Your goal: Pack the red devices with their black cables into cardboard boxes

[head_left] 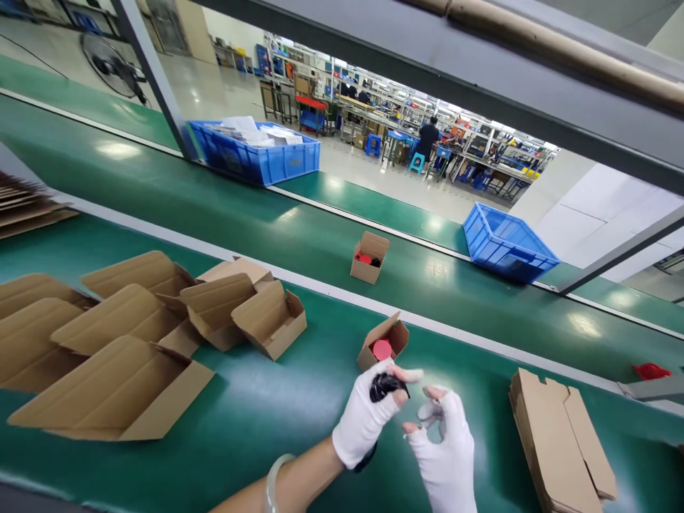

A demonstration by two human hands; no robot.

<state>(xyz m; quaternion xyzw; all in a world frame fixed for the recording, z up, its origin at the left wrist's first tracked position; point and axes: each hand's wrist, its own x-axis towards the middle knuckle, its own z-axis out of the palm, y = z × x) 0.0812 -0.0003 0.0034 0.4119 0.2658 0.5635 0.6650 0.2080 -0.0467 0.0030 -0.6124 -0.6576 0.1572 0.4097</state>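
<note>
My left hand [366,413], in a white glove with bare fingertips, is closed around a shiny black bundle [385,385] whose exact kind I cannot make out. Another black piece [366,458] shows below that wrist. Close by on the right, my right hand [444,442], gloved the same way, has its fingers curled but apart, with nothing visible between them. Just beyond my left hand stands a small open cardboard box [400,338] with a round red item [382,349] inside. My left hand hides part of the box's front.
Several open cardboard boxes [160,399] stand at left. Flat folded cartons [561,442] are stacked at right. Across the pale divider, a filled box [366,272] sits on the green belt [240,214]. Blue crates [291,164] line the far side under a metal frame.
</note>
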